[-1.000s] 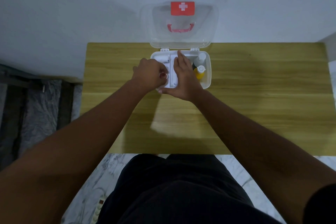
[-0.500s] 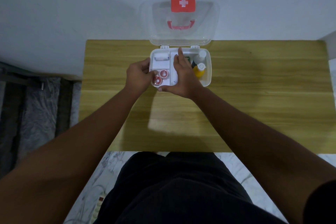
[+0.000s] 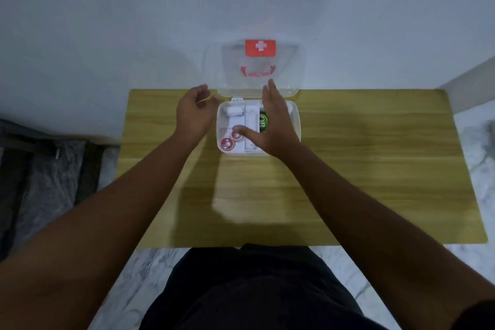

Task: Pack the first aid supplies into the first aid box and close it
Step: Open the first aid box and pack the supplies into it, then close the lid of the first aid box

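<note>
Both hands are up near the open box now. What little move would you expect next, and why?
Probably both hands reach for the lid to swing it down. It stands open, the left hand and right hand are empty, and the table shows no loose supplies.

White cross on red label [image 3: 260,48] of lid [image 3: 289,72]; "OR" on green item [image 3: 263,122].

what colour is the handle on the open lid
Red handle, seen through the clear lid in the head view.
</note>
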